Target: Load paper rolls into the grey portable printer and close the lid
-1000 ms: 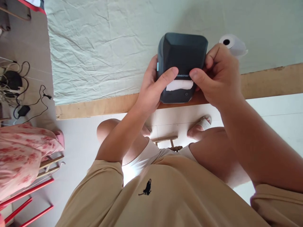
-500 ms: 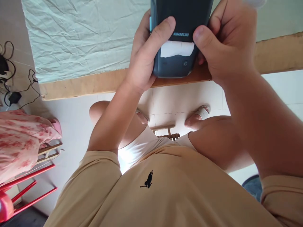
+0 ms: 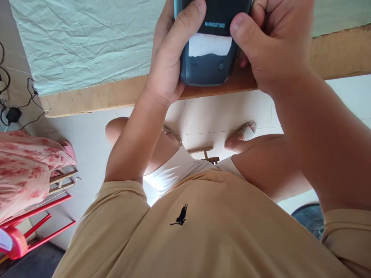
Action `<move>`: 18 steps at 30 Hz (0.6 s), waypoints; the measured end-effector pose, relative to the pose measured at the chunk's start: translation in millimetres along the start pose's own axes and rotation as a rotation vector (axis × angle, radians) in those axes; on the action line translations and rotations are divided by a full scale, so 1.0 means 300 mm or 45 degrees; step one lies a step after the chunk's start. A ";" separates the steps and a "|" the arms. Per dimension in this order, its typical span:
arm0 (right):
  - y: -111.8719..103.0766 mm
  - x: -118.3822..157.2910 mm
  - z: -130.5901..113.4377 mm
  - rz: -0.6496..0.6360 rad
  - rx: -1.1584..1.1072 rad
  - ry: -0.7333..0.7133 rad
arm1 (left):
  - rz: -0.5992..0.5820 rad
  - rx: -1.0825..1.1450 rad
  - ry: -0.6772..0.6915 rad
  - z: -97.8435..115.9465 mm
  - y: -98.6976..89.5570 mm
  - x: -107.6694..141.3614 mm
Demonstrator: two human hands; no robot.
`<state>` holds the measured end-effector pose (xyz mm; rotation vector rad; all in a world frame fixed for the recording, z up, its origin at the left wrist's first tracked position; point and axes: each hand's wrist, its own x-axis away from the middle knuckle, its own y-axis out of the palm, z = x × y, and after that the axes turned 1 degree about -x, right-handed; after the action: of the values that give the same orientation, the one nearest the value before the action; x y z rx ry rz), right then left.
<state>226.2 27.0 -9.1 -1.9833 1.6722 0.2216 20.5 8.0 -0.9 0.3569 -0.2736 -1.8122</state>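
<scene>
A dark label printer (image 3: 204, 73) marked NIIMBOT is held over the table's front edge, its top cut off by the upper border of the view. From its slot a short piece of white label paper (image 3: 210, 45) sticks out, above a power button. My left hand (image 3: 171, 52) is closed round the printer's left side, thumb on its upper face. On the other side, my right hand (image 3: 272, 44) grips the right edge with the thumb pressed near the slot; its other fingers are partly hidden behind the printer.
A pale green cloth (image 3: 87, 46) covers the wooden table (image 3: 95, 98). At the left are a black plug adapter (image 3: 13, 115) with cables, a pink floral cloth (image 3: 23, 170) and a red-framed stool (image 3: 37, 210). A dark round object (image 3: 310, 220) stands on the floor at right.
The printer and both hands sit slightly higher and further left in the view, along with a small shift of the whole scene. Both hands keep their hold, and the paper looks the same.
</scene>
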 end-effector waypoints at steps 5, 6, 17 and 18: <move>0.000 0.006 0.001 0.028 -0.089 0.085 | 0.093 0.030 -0.081 0.025 0.030 0.030; 0.004 0.015 0.009 0.050 -0.099 0.086 | 0.114 0.037 -0.088 0.032 0.034 0.035; -0.008 0.144 0.096 0.030 -0.061 0.024 | 0.176 0.201 -0.471 0.036 -0.016 0.069; -0.006 0.144 0.086 0.029 -0.069 0.018 | 0.241 0.176 -0.500 0.033 -0.017 0.068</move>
<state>243.0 2.5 -49.9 -2.0103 1.7156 0.2641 7.1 -10.4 4.4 0.0635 -0.6860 -1.6694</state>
